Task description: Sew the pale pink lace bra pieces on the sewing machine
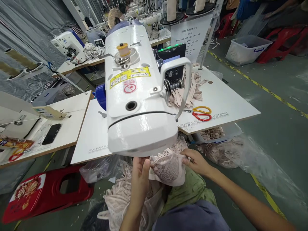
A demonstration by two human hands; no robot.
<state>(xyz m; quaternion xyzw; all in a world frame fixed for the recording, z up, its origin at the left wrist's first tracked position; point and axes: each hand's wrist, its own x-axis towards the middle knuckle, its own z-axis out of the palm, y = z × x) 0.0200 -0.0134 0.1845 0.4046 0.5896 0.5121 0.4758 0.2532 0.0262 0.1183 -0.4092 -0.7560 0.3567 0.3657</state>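
A pale pink lace garment piece (168, 166) is held in front of the white sewing machine (137, 93), just under its head. My left hand (141, 175) pinches the lace's left edge, fingers closed on it. My right hand (196, 160) grips the right edge of the same piece, fingers curled. The needle area is hidden behind the machine head. More lace pieces (120, 199) lie heaped on my lap below the hands.
Red and yellow scissors (201, 113) and a pile of beige straps (190, 89) lie on the white table (228, 106). A red plastic stool (43, 192) stands at lower left, a phone (51, 133) on the left table. Plastic bags of fabric (231, 150) sit right.
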